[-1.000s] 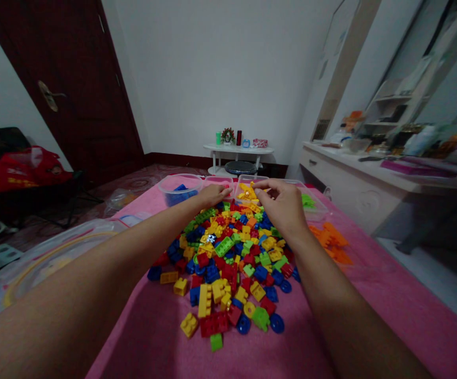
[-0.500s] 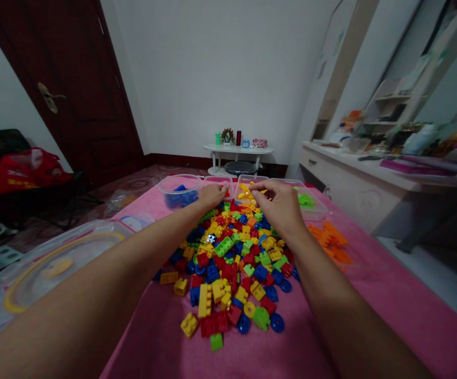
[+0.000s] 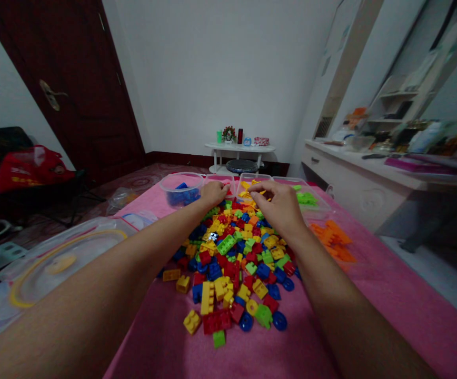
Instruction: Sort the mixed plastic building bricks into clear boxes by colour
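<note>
My left hand (image 3: 214, 193) is at the near left edge of a clear tub (image 3: 220, 178) with red pieces inside. Its fingers are curled and mostly hidden, so what they hold, if anything, does not show. My right hand (image 3: 279, 201) hovers at the near side of another clear tub (image 3: 268, 177) that contains yellow pieces (image 3: 245, 186). The thumb and fingers there are bent towards each other; any piece between them is too small to make out. Below and between both hands spreads a large heap of mixed toy building bricks (image 3: 228, 245).
A round clear tub (image 3: 163, 184) with blue bricks stands left of my hands. To the right are green pieces (image 3: 306, 199) in a clear tub and orange bricks (image 3: 333, 239). Plastic lids and bags (image 3: 66, 263) lie left on the pink cloth (image 3: 161, 337).
The whole view has shifted slightly. Both hands stay at the same tubs, with barely any change in finger pose.
</note>
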{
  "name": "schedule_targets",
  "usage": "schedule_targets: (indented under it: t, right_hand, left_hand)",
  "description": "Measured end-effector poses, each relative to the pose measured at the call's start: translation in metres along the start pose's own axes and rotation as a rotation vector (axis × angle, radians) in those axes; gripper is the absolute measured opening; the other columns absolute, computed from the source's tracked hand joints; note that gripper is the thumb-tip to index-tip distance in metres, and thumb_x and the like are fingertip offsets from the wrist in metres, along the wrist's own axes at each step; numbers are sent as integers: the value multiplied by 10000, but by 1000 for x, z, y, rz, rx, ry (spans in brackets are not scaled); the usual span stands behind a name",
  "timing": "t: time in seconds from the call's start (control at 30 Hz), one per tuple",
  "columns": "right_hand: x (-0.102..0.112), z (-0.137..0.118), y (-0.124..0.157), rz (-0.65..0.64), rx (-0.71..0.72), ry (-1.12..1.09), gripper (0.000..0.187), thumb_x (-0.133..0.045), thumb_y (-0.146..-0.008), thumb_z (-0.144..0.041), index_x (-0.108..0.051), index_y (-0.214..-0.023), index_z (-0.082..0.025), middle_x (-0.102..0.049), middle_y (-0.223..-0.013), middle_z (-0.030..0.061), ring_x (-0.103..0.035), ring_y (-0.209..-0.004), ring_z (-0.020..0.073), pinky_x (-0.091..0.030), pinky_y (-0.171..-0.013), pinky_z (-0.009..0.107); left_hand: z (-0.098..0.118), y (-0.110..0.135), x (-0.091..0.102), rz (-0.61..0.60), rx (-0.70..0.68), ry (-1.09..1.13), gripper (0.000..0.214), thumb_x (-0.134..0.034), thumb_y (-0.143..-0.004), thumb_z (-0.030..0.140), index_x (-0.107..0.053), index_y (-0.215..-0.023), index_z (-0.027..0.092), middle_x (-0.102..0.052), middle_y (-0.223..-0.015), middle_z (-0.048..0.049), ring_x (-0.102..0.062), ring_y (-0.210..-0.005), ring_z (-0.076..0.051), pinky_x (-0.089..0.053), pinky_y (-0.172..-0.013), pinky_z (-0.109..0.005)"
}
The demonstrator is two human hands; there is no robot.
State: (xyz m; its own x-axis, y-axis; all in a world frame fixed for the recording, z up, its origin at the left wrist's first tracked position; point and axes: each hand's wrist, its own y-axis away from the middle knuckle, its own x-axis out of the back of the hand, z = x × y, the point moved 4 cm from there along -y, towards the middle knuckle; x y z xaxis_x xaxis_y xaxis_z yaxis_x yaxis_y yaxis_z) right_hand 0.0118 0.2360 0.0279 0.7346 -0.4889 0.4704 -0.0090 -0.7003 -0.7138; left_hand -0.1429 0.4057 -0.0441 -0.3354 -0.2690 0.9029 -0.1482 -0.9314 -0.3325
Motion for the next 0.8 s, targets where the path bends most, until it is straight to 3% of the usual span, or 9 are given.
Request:
schedule_targets:
  t: [0.13,0.23,0.37,0.5,0.67,0.73,0.8]
  right_hand:
    - [-2,1,0,-16,12,-1,182,-559,-744,-181,-733,-797,-190,-712,-752,29,-599,-614,133,-449,-602,249]
    - [-3,2,1,-22,26,0,185,-553,-743,-174,-731,-793,-192,-713,-756,26,-605,-640,138,-453,-619,251]
    - [-3,0,1,-26,25,-14,184,-551,-738,-169,-728,-787,-189,-713,-761,26,-605,-645,138,-451,-612,245]
    - [0,-2,0,-17,16,-8,179,-556,-730,-167,-730,-767,-188,-706,-725,25,-593,-605,132,-445,-588,241]
    - [3,-6,-1,-13,31,-9,188,-552,-730,-164,-733,-778,-189,-710,-754,28,-605,-625,136,-447,-592,243]
    - [3,-7,-1,-12,41,-8,186,-556,-733,-167,-733,-785,-185,-711,-758,30,-607,-632,137,-449,-600,246]
    - [3,-7,0,-13,50,-3,182,-559,-740,-177,-734,-790,-182,-712,-757,32,-605,-629,136,-452,-607,249]
  left_hand:
    - [-2,1,3,45,-26,64,504,-368,-847,541,-719,-807,182,-708,-845,-101,-611,-792,-204,-398,-660,-272]
    - [-3,0,12,153,-51,189,451,-390,-856,460,-717,-801,154,-701,-810,-101,-597,-768,-195,-380,-654,-267]
    - [2,2,38,320,-66,446,451,-396,-860,430,-712,-825,109,-688,-773,-85,-586,-732,-178,-375,-650,-258]
    - [16,18,67,371,-103,707,457,-435,-844,471,-697,-772,103,-635,-656,-40,-550,-647,-137,-372,-585,-233]
    - [19,55,85,280,-85,967,477,-433,-852,526,-668,-800,114,-521,-516,3,-479,-499,-93,-353,-489,-215]
    - [17,70,82,114,-57,1038,483,-456,-839,552,-662,-811,116,-576,-581,-19,-520,-522,-95,-400,-509,-217]
    - [18,84,76,-142,-35,1094,460,-557,-779,565,-662,-842,122,-656,-731,-58,-593,-596,-116,-466,-562,-239]
